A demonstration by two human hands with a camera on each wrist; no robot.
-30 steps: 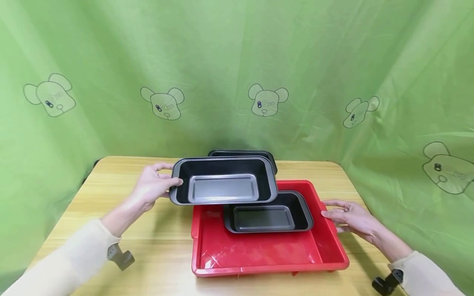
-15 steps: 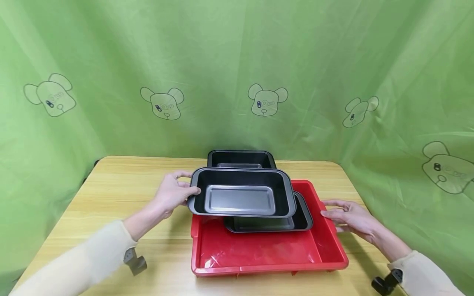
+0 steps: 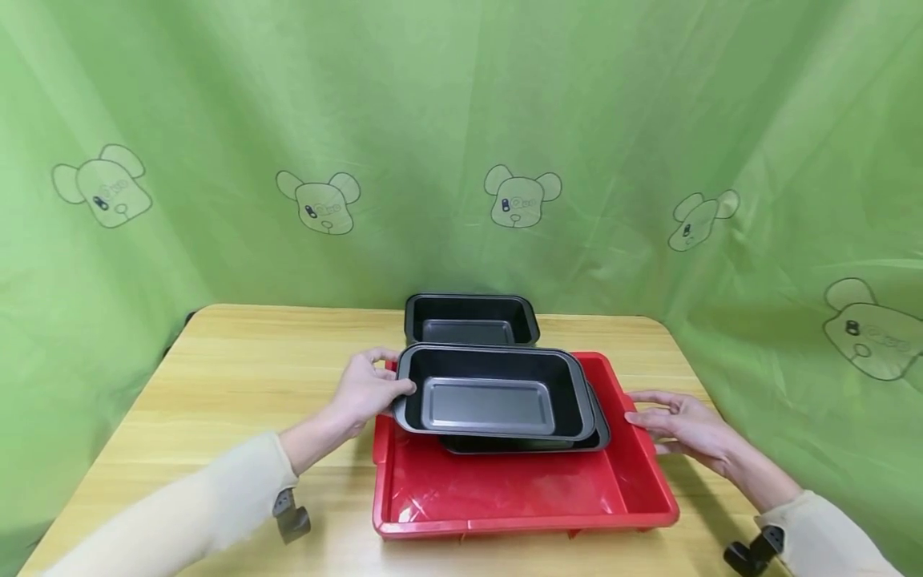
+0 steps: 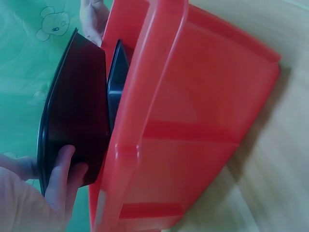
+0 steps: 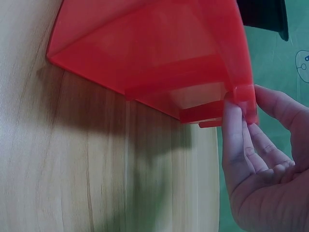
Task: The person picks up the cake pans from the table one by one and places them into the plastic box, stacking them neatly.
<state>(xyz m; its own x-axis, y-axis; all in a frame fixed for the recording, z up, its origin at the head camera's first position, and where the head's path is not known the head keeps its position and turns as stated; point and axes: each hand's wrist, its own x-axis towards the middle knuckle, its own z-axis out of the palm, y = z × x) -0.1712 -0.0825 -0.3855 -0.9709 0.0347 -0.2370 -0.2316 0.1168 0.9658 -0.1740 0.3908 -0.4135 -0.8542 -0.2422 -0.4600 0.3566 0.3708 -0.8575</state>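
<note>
Left hand grips the left end of a dark baking pan, thumb over the rim, holding it just above a second pan that sits in the red tray. Right hand lies open, fingers straight against the tray's right rim. Step looks like nesting: next move needs the held pan squared up and lowered into the lower one. It seems not seated yet, though the wrist view is blurry. Third pan stands behind on the wooden table, out of the way.
</note>
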